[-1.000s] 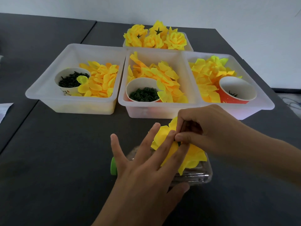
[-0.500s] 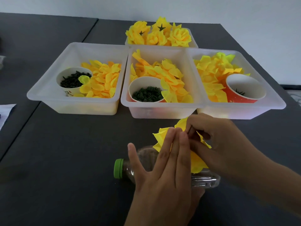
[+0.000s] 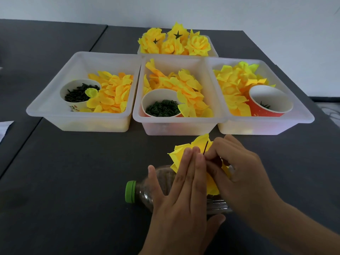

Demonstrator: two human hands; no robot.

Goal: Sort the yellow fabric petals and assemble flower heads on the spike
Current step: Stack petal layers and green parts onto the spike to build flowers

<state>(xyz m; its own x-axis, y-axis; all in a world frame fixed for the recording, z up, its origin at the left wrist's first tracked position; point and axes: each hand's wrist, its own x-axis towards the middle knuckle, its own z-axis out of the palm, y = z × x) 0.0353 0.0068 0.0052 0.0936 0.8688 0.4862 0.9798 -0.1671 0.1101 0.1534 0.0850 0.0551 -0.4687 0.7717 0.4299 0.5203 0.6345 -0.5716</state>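
Our right hand [image 3: 237, 173] pinched the thin dark spike [image 3: 206, 148] with curled fingers. Our left hand [image 3: 185, 183] lay flat with straight fingers, pressing the yellow petals [image 3: 179, 155] on the bottle [image 3: 147, 192]. The petals looked soft, light and floppy, so we thought their middles were the best place to hold. The spike pointed up and away from us. The bottle lay sideways, with its green cap [image 3: 130, 191] to the left.
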